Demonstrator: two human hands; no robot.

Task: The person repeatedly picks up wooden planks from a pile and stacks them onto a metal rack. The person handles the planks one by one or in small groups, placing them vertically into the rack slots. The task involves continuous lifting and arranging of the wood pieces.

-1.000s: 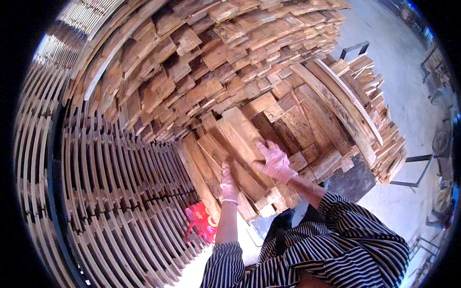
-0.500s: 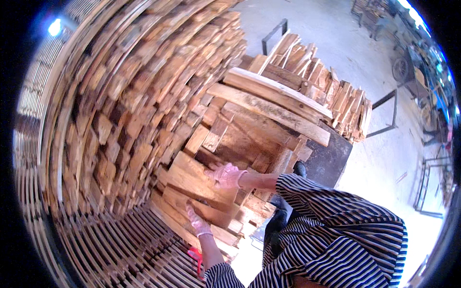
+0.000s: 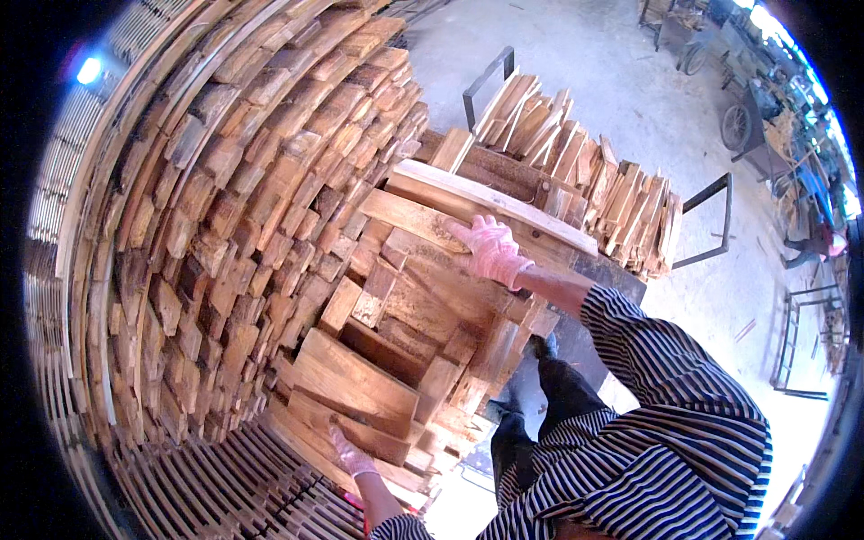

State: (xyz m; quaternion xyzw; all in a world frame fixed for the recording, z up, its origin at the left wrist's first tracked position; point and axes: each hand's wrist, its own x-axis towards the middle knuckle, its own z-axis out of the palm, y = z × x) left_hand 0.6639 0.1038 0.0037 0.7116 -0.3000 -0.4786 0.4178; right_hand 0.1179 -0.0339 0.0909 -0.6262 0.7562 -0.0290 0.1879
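Observation:
My right hand (image 3: pixel 495 252), in a pink knit glove, reaches over a long wooden plank (image 3: pixel 405 216). Its fingers are spread on the wood; whether they curl under the far edge is hidden. My left hand (image 3: pixel 351 453), gloved in pale pink, lies against the edge of a wide board (image 3: pixel 346 423) on the near end of the wood stack, with its fingers stretched out. Another wide board (image 3: pixel 355 378) rests beside it. Between the hands, shorter wood pieces (image 3: pixel 373 292) lie on the stack. Just beyond the right hand runs a pale, thick beam (image 3: pixel 495 202).
A tall wall of stacked timber (image 3: pixel 225 207) rises along the left. Split wood pieces (image 3: pixel 576 148) stand in a metal-framed cart (image 3: pixel 711 216) at the far right. Slatted strips (image 3: pixel 216 486) lie at the lower left. A wheeled cart (image 3: pixel 738 126) and a distant person (image 3: pixel 814 245) appear farther off.
My right hand has moved up and away from the wide boards to the long plank. My left hand stays along the near board, and the view has shifted slightly.

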